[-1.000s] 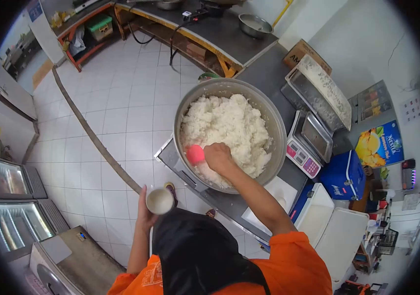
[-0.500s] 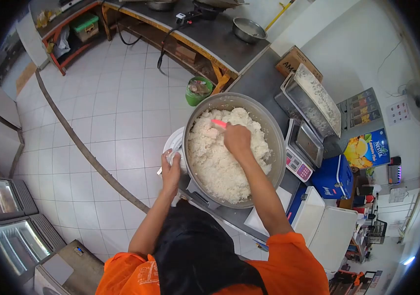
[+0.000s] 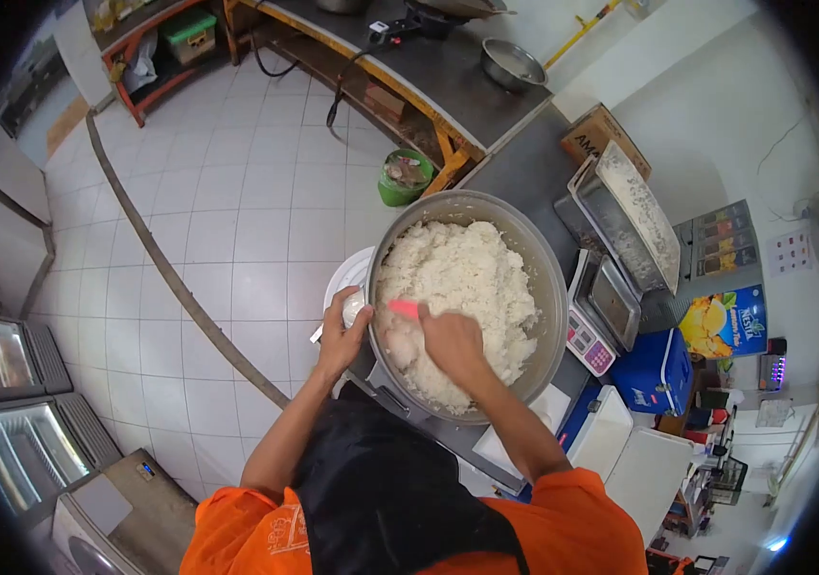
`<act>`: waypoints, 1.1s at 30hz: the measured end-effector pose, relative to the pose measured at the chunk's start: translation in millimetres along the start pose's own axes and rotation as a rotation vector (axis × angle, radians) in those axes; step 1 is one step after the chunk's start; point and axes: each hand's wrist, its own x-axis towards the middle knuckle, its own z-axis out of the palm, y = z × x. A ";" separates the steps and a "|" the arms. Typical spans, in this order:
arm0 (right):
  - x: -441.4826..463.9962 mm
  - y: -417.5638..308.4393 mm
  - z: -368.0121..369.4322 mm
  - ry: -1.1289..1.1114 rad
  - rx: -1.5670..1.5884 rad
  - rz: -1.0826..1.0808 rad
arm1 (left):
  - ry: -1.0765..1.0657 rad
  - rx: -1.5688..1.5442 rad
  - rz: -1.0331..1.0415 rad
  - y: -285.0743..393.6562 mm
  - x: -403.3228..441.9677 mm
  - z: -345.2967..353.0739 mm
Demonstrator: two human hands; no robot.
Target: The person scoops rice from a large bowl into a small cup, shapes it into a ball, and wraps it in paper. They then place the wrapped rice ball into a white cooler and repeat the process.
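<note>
the right hand (image 3: pixel 453 342) grasps a pink scoop (image 3: pixel 403 308) at the left side of the rice (image 3: pixel 472 268), heaped in a big pot (image 3: pixel 555 278) on the worktop (image 3: pixel 523 158) beside a scale (image 3: pixel 586 339). the left hand (image 3: pixel 338 337) grips a cup (image 3: pixel 353 305) at the pot's left rim.

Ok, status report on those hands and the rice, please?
Left hand: bowl held beside pot. Right hand: pink utensil, at the rice. Nothing visibly blocking.
</note>
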 end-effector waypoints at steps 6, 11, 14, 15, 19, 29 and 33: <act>39.9 15.1 30.7 0.007 -0.020 -0.246 | -0.048 0.062 0.054 -4.6 10.6 -5.5; 13.8 24.5 30.8 -0.302 0.114 -0.182 | -0.089 -0.003 0.052 -10.3 10.8 -8.6; 4.3 30.9 34.9 -0.440 0.164 -0.172 | -0.104 -0.046 0.040 -11.8 10.6 -7.9; 4.2 33.0 36.3 -0.467 0.209 -0.194 | -0.107 -0.059 0.018 -9.8 10.9 -8.6; 22.0 53.9 65.6 -0.528 0.312 -0.282 | -0.125 -0.089 0.016 -13.7 10.0 -7.8; 50.1 74.4 36.0 -1.378 0.547 0.070 | -0.064 0.006 0.045 0.9 3.1 -8.9; 43.0 109.0 7.5 -1.276 0.766 0.231 | -0.065 -0.092 -0.067 25.5 -2.2 -24.4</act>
